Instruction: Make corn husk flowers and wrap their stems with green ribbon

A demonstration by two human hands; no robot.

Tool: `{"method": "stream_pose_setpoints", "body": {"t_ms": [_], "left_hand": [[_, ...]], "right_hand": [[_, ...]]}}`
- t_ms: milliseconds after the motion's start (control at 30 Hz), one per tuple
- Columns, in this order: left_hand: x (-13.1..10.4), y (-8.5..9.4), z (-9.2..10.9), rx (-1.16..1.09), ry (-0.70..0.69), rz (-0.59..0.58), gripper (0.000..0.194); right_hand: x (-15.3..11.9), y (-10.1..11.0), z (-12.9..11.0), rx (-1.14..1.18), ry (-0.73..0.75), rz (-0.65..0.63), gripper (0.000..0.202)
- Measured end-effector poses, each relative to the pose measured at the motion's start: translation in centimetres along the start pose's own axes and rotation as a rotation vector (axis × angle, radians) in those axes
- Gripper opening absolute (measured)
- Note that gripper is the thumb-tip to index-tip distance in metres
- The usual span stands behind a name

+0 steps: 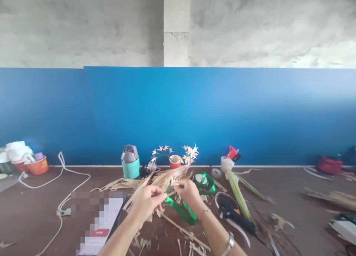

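My left hand [148, 204] pinches the end of a green ribbon [180, 211] between thumb and fingers. The ribbon hangs in a loop below my hands, over the dark table. My right hand [190, 196] is closed at the base of a pale husk flower [171, 181], partly hidden by the fingers. Just behind the right hand lies a roll of green ribbon [204, 182]. Dried corn husks [164, 176] are spread behind both hands. A thin stick [186, 230] lies beneath them among husk scraps.
At the back stands an orange cup [175, 162] with husk flowers [190, 154]. A teal flask [130, 163] is left of it. A black glue gun [236, 216] and green stalks [239, 195] lie right. White cables [59, 196] run left; a blue partition [178, 111] rises behind.
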State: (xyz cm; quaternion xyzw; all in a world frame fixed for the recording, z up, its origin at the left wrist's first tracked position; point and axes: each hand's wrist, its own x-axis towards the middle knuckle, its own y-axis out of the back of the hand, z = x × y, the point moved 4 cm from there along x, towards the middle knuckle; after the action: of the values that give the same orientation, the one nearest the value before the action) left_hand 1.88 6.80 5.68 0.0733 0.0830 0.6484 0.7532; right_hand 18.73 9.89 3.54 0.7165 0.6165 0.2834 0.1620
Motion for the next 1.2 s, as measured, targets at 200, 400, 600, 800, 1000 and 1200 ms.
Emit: {"method": "stream_pose_setpoints", "body": {"t_ms": [200, 400, 600, 800, 1000, 1200], "left_hand": [[-0.8, -0.2, -1.8, -0.046, 0.022, 0.015, 0.021], [-1.1, 0.0, -3.0, -0.135, 0.002, 0.047, 0.024], [-1.5, 1.2, -2.5, -0.035, -0.109, 0.106, 0.026], [-2.1, 1.5, -2.0, -0.062, -0.115, 0.128, 0.029], [-2.5, 1.0, -2.5, -0.254, 0.031, 0.101, 0.031], [-2.6, 1.0, -2.5, -0.275, 0.044, 0.103, 0.032]], "right_hand": [[1.3, -3.1, 0.1, -0.324, 0.000, 0.058, 0.018], [1.2, -3.8, 1.1, -0.454, 0.049, 0.021, 0.019], [1.2, -3.9, 1.0, -0.393, 0.145, 0.025, 0.019], [1.3, -2.5, 1.8, -0.162, 0.098, 0.110, 0.020], [1.6, -0.3, 2.2, 0.001, 0.065, 0.171, 0.018], [0.8, -1.2, 2.7, 0.005, 0.046, 0.183, 0.038]]}}
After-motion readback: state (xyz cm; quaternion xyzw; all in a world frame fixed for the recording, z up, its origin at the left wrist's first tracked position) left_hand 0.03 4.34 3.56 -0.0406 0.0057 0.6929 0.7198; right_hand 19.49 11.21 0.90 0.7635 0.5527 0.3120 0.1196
